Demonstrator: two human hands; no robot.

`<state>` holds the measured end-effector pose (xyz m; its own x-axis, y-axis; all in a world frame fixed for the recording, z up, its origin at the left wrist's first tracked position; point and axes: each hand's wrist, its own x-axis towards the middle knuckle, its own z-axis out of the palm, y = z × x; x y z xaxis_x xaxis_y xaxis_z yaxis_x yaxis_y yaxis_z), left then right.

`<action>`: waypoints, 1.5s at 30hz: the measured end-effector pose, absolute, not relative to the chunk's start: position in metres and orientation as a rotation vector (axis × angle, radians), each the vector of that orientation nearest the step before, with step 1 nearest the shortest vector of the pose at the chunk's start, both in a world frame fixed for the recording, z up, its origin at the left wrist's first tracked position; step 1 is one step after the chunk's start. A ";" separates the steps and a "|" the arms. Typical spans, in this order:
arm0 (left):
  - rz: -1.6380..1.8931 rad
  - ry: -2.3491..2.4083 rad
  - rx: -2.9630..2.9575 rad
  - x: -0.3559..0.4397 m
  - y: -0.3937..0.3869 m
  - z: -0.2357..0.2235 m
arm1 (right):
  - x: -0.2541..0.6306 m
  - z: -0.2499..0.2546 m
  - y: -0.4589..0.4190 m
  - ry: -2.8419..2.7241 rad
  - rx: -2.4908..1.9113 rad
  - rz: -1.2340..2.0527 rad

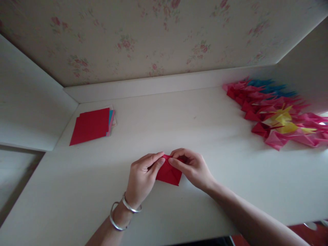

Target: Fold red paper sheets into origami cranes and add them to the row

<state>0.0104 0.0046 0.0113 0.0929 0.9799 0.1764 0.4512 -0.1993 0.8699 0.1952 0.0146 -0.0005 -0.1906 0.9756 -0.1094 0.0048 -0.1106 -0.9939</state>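
Observation:
Between my two hands is a red sheet of origami paper (pixel 169 173), folded small, with crease lines across its face. My left hand (pixel 145 171) pinches its upper left edge between thumb and fingers. On the upper right side, my right hand (pixel 191 165) grips the paper the same way, its thumb close to the left one. The fingers cover the top edge and part of the right side of the paper. Two silver bangles circle my left wrist.
A stack of coloured paper squares (pixel 91 125), red on top, lies at the back left of the white table (pixel 164 126). Several folded paper cranes (pixel 276 116) in red, pink, yellow and blue crowd the back right. A flowered wall (pixel 153 41) rises behind.

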 end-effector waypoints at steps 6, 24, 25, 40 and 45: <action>0.925 1.399 1.597 0.007 0.008 0.013 | 0.197 0.001 0.018 -1.272 -1.265 1.569; 0.888 1.480 1.549 0.006 0.008 0.013 | 0.205 0.002 0.027 -1.384 -1.276 1.559; 0.901 1.478 1.546 0.006 0.008 0.013 | 0.205 0.001 0.026 -1.358 -1.255 1.572; 0.903 1.545 1.726 0.007 0.006 0.011 | 0.203 0.000 0.025 -1.248 -1.194 1.711; 0.873 1.568 1.686 0.008 0.006 0.014 | 0.201 0.001 0.023 -1.283 -1.232 1.773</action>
